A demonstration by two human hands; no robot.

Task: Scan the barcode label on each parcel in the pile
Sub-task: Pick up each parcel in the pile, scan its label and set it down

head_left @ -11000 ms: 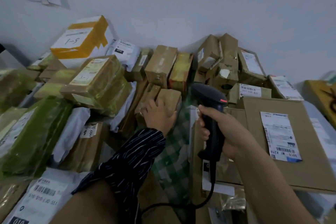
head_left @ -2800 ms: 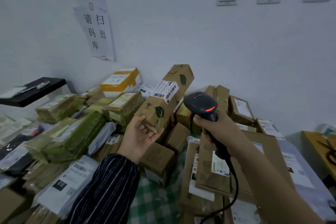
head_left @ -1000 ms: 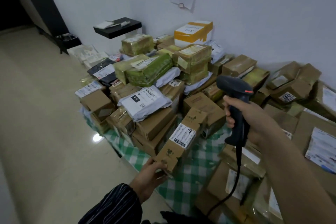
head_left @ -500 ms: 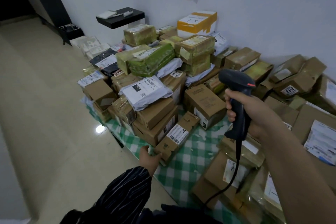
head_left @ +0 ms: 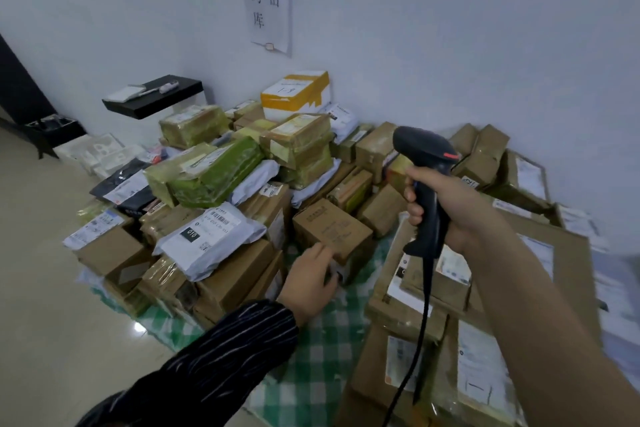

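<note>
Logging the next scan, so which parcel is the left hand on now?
The brown cardboard box at the pile's front, by the green checked cloth: only it is touched by the left hand, at its near corner.

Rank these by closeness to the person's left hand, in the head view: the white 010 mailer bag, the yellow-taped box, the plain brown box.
1. Plain brown box, at the fingertips of the left hand.
2. White 010 mailer bag, further to the left.
3. Yellow-taped box, far back against the wall.
</note>
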